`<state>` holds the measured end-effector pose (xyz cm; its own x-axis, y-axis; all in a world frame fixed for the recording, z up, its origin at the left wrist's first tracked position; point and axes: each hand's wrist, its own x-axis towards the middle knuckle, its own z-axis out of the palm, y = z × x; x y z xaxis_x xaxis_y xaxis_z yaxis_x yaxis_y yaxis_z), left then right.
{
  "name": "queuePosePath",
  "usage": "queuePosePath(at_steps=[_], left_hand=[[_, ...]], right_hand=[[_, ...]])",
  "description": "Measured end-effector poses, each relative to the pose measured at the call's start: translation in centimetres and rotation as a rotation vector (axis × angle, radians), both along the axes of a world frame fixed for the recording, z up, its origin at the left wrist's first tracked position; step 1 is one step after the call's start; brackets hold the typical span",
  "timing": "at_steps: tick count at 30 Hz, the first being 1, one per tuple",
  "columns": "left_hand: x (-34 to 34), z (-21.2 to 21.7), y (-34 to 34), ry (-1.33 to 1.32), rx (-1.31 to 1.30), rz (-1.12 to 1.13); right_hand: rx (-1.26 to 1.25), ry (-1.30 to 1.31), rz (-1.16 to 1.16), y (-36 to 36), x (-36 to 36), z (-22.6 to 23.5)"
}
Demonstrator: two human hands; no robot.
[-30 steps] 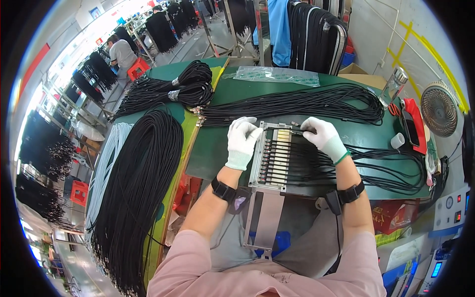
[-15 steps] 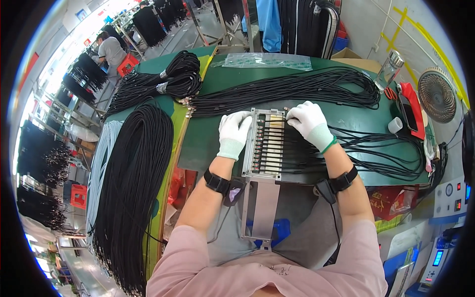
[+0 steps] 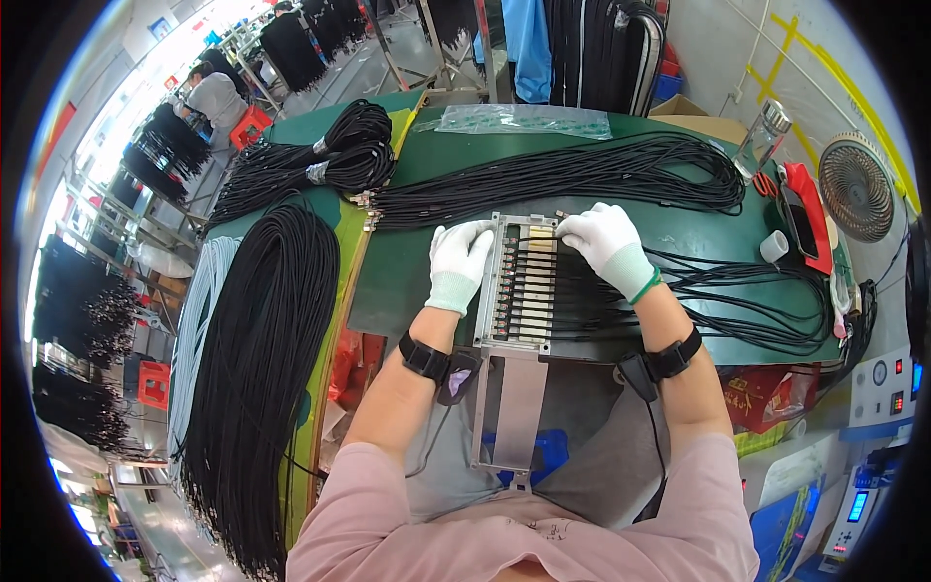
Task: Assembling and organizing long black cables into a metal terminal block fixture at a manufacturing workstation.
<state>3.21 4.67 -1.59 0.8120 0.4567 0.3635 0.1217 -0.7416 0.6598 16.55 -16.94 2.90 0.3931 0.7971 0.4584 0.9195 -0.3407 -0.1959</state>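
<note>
Tight room around the jig; open green table only at your near left.

Your left hand (image 3: 459, 262) and right hand (image 3: 606, 242) sit on the jig (image 3: 519, 286) at the table's (image 3: 407, 281) near edge. Left of the jig you have a bare strip of table, closed off by the hanging cable bundle (image 3: 262, 369) over the left edge. Behind the jig, the long cables (image 3: 562, 175) block the way across the middle. To your right, loose cables (image 3: 747, 301) run from the jig toward the right edge, where a cup (image 3: 774, 246) and a red tool (image 3: 807, 209) stand. The far edge holds a plastic bag (image 3: 524, 119).
</note>
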Motion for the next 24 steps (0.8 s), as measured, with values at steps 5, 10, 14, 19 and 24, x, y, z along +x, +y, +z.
queuePosePath(at_steps=[5, 10, 14, 19, 24], left_hand=[[-0.3, 0.5, -0.1, -0.016, 0.052, -0.019], [-0.1, 1.3, -1.6, -0.039, 0.105, -0.141], [-0.3, 1.9, -3.3, 0.049, 0.393, -0.184], [0.0, 3.3, -3.5, 0.25, 0.541, -0.203], [0.0, 2.6, -3.5, 0.275, 0.476, -0.205]], right_hand=[[-0.091, 0.017, -0.042, 0.2, -0.3, -0.1], [-0.085, 0.037, -0.073, 0.8, -0.1, -1.2], [-0.048, 0.164, -0.089, 0.6, 0.5, -1.4], [0.104, 0.085, -0.216, -0.1, 1.9, -0.2], [-0.065, -0.057, -0.142, 0.2, 0.9, -0.8]])
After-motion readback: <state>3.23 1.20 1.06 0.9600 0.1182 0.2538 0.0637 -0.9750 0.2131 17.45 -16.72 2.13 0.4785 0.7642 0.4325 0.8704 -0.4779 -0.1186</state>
